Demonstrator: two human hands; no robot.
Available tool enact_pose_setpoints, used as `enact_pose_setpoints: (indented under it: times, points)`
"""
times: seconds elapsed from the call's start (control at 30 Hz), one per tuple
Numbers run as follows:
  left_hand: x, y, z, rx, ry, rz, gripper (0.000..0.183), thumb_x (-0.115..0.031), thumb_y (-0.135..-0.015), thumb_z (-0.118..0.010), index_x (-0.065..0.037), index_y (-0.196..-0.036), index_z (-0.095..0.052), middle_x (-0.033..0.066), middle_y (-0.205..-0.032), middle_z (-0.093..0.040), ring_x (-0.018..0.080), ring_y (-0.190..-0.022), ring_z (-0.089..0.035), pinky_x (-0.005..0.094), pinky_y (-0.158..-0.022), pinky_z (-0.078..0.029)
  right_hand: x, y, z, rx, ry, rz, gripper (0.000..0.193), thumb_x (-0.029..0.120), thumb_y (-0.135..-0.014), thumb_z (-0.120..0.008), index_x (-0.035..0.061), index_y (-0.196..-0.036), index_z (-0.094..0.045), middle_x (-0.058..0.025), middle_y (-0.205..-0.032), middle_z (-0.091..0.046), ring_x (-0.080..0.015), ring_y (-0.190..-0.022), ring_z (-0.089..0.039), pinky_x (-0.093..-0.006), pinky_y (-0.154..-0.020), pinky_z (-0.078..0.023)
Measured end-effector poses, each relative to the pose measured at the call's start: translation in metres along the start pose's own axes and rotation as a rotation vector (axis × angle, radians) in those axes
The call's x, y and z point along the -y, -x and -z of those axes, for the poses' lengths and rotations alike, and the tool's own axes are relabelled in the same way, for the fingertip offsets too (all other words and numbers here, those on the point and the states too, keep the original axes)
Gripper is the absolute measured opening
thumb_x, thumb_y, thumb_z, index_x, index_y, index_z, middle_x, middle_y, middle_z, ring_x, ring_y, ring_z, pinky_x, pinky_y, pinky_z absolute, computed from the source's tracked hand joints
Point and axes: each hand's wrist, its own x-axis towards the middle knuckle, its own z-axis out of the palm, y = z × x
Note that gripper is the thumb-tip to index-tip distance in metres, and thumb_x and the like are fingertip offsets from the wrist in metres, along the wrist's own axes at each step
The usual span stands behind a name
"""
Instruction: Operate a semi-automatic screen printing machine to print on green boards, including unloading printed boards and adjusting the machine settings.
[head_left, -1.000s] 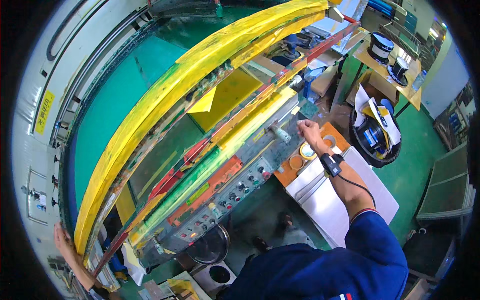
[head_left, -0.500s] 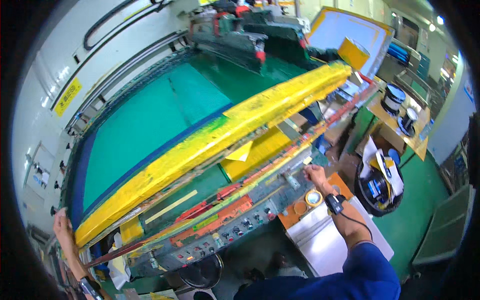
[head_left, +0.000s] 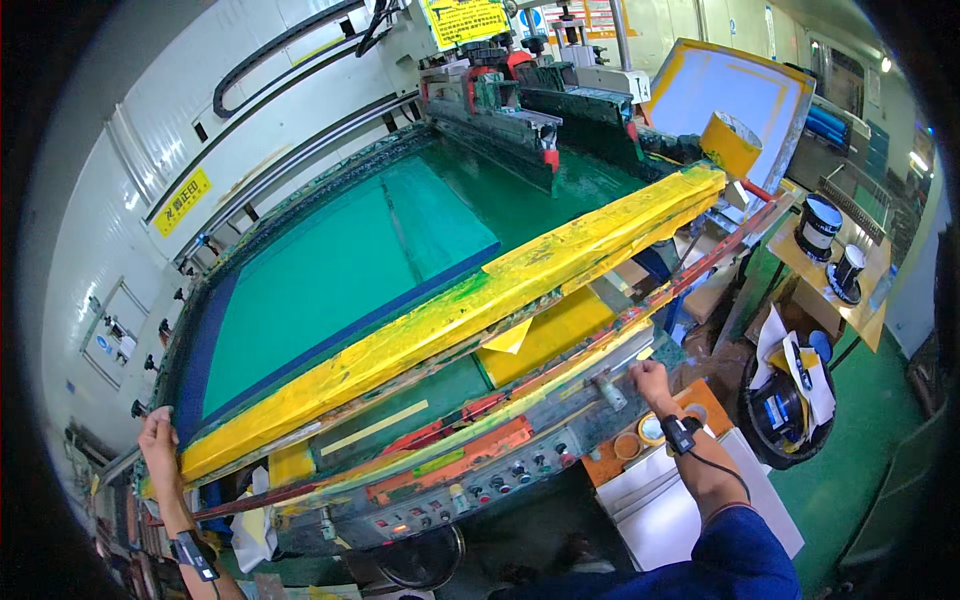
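A large printing screen [head_left: 330, 290] with green mesh lies in a long yellow-taped frame bar [head_left: 450, 315]. My left hand [head_left: 160, 440] is at the bar's near left end, fingers curled beside a black knob [head_left: 138, 408]; whether it grips the knob or the frame edge is hard to see. My right hand [head_left: 650, 382] is closed above the right end of the grey control panel [head_left: 440, 515], close to a metal clamp [head_left: 608, 390]. Anything between its fingers is hidden.
Squeegee carriages [head_left: 500, 120] stand over the screen's far end. Below my right forearm are tape rolls [head_left: 650, 430] and white sheets [head_left: 650, 510]. A black bin [head_left: 785, 420] of waste and a small table [head_left: 850, 290] with ink-stained tubs stand to the right.
The whole view has shifted, so the machine sits lower and farther right, with more of the back wall showing. Both hands stay at about the same spots on the machine.
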Motion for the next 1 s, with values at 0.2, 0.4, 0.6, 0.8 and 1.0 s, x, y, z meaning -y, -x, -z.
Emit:
enact_pose_setpoints:
  times: [0.2, 0.4, 0.6, 0.8, 1.0]
  points:
    - [0.033, -0.015, 0.028, 0.002, -0.116, -0.078, 0.027, -0.025, -0.1, -0.054, -0.002, -0.11, -0.065, -0.0037, -0.078, -0.051, 0.0051, -0.065, -0.037, 0.0227, -0.057, -0.029, 0.014, -0.006, 0.003, -0.065, 1.096, 1.03, 0.032, 0.01, -0.075, -0.061, 0.0054, -0.107, -0.066, -0.0172, -0.102, -0.061, -0.0366, -0.097, -0.059, -0.0443, -0.086, -0.05]
    - [0.028, -0.031, 0.01, 0.014, -0.141, 0.02, 0.027, -0.023, -0.101, -0.052, -0.002, -0.114, -0.063, -0.0049, -0.085, -0.052, 0.005, -0.069, -0.039, 0.0217, -0.059, -0.03, 0.023, -0.015, 0.013, 0.079, 1.385, 1.047, 0.035, 0.011, -0.08, -0.053, 0.0058, -0.112, -0.063, -0.0083, -0.11, -0.061, -0.0266, -0.098, -0.056, -0.0372, -0.087, -0.047]
    - [0.036, -0.017, 0.026, -0.02, -0.061, 0.005, 0.026, -0.023, -0.101, -0.052, -0.002, -0.112, -0.064, -0.0044, -0.075, -0.047, 0.0062, -0.067, -0.039, 0.0226, -0.06, -0.03, 0.044, -0.013, 0.012, 0.216, 1.484, 1.148, 0.022, 0.012, -0.08, -0.053, 0.0086, -0.099, -0.062, -0.0063, -0.103, -0.058, -0.0256, -0.1, -0.055, -0.0369, -0.085, -0.047]
    - [0.01, -0.001, 0.013, 0.025, -0.09, 0.004, 0.022, -0.021, -0.099, -0.054, -0.002, -0.103, -0.065, -0.004, -0.069, -0.044, 0.0059, -0.062, -0.037, 0.0249, -0.055, -0.028, 0.033, -0.029, 0.027, 0.347, 1.527, 1.223, 0.02, 0.014, -0.081, -0.052, 0.0083, -0.098, -0.062, -0.0061, -0.099, -0.058, -0.0254, -0.097, -0.057, -0.037, -0.081, -0.05]
    - [0.01, -0.016, 0.006, 0.075, -0.14, -0.026, 0.023, -0.024, -0.097, -0.056, -0.004, -0.104, -0.065, -0.0056, -0.077, -0.049, 0.0054, -0.067, -0.041, 0.0238, -0.057, -0.031, 0.03, -0.043, 0.036, 0.447, 1.51, 1.095, 0.018, 0.015, -0.08, -0.053, 0.0067, -0.094, -0.061, -0.0093, -0.096, -0.06, -0.0283, -0.094, -0.061, -0.0403, -0.077, -0.054]
